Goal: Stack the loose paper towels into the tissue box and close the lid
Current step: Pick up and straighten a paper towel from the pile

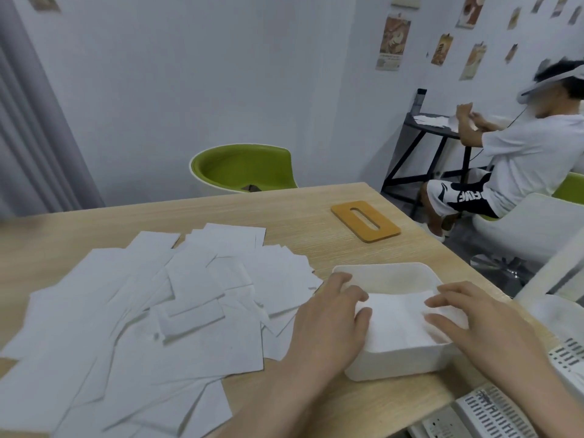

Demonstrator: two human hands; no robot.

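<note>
a wide spread of loose paper towels [151,298] covers the left of the worktop [300,216], so the stacking looks barely begun. at the open white tissue box [395,361] near the front right edge, the left hand [328,314] and right hand [474,317] rest with relaxed, uncurled fingers on a towel in the box [398,320], apparently pressing it flat. next a hand should reach left for more sheets; the wooden lid [365,220] lies apart, farther back.

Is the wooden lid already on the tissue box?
No, the wooden lid lies flat on the table, apart from the open tissue box, where both hands press on a paper towel.
</note>
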